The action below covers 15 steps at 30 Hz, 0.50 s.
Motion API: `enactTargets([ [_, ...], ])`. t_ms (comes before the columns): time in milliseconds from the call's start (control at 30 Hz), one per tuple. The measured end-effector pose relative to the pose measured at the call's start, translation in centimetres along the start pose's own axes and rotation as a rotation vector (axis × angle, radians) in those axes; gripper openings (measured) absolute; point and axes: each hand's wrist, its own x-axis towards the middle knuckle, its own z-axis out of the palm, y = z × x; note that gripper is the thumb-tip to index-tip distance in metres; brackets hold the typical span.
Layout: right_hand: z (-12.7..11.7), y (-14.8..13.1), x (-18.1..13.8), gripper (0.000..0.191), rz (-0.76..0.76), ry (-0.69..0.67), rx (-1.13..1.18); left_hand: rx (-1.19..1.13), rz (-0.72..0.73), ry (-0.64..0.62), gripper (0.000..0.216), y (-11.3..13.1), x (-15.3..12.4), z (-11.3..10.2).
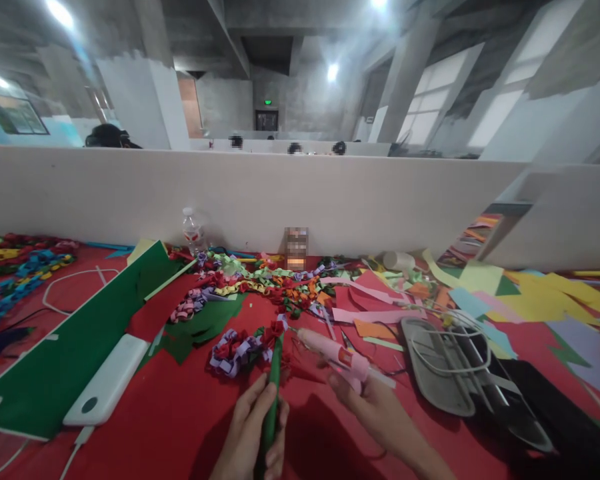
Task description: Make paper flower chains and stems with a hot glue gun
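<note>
Left hand (pixel 253 420) I'm watching is wrapped round a green stick (pixel 275 380), near centre; right hand (pixel 373 403), apart from it, grips a pink glue gun (pixel 336 352). Nozzle (pixel 301 336)'s super close, so one wobble could smear glue on the purple-red paper chain (pixel 234 355) to the left.

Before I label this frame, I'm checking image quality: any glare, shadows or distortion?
Head view: glare around the lamps; a dark shadow on the table between the hands; windows at right stretched and slanted; a pixelated patch against the partition.
</note>
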Motion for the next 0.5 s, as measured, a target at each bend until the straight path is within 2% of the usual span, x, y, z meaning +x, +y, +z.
enactTargets([
  [100,0.3,0.0,0.1,0.043,-0.055,-0.075,-0.056,0.059,0.017,0.043,0.06,-0.9,0.3,-0.3],
  [233,0.7,0.7,0.3,0.043,-0.07,-0.091,-0.131,0.081,0.017,0.106,0.071,-2.1,1.0,-0.6],
  [333,0.8,0.9,0.4,0.042,-0.114,-0.214,-0.106,0.095,0.03,0.118,0.075,-2.7,1.4,-0.7],
  [400,1.0,0.9,0.4,0.042,-0.135,-0.287,-0.087,0.094,0.051,0.111,0.073,-2.7,1.4,-0.8],
  [500,1.2,1.4,0.2,0.041,-0.123,-0.256,-0.135,0.082,0.071,0.101,0.064,-2.5,1.3,-0.8],
])
